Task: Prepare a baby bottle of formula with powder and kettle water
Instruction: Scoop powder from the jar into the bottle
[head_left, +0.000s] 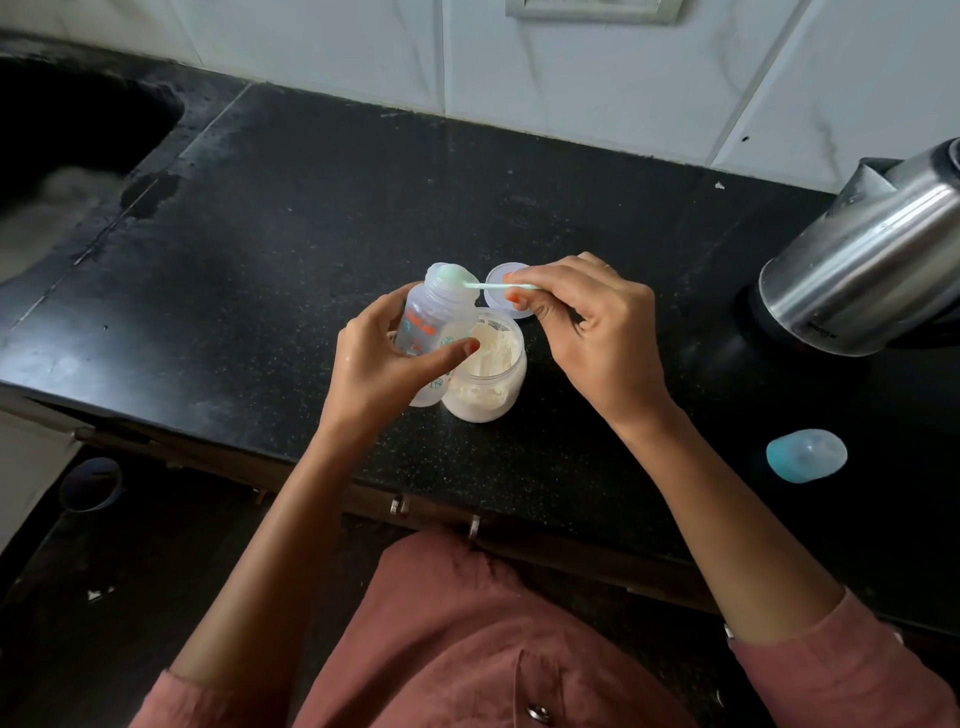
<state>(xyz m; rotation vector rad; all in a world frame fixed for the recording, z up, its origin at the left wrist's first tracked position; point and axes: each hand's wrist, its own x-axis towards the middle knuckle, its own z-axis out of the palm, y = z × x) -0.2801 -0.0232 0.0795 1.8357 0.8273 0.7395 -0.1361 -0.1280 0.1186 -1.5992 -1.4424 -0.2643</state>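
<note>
My left hand (382, 358) grips a clear baby bottle (434, 312) with orange and green print, tilted over an open jar of white formula powder (491, 374) on the black counter. My right hand (582, 317) pinches the handle of a pale green scoop (465, 280), whose bowl sits at the bottle's open mouth. The jar's round clear lid (501, 293) lies flat just behind the jar, partly hidden by my right fingers. A steel kettle (862, 260) stands at the right edge.
The bottle's blue cap (805, 455) lies on its side on the counter (311, 208) at the right front. A dark sink (67, 119) is sunk into the counter at the far left. White wall tiles (571, 78) run behind. The counter's front edge is close to my body.
</note>
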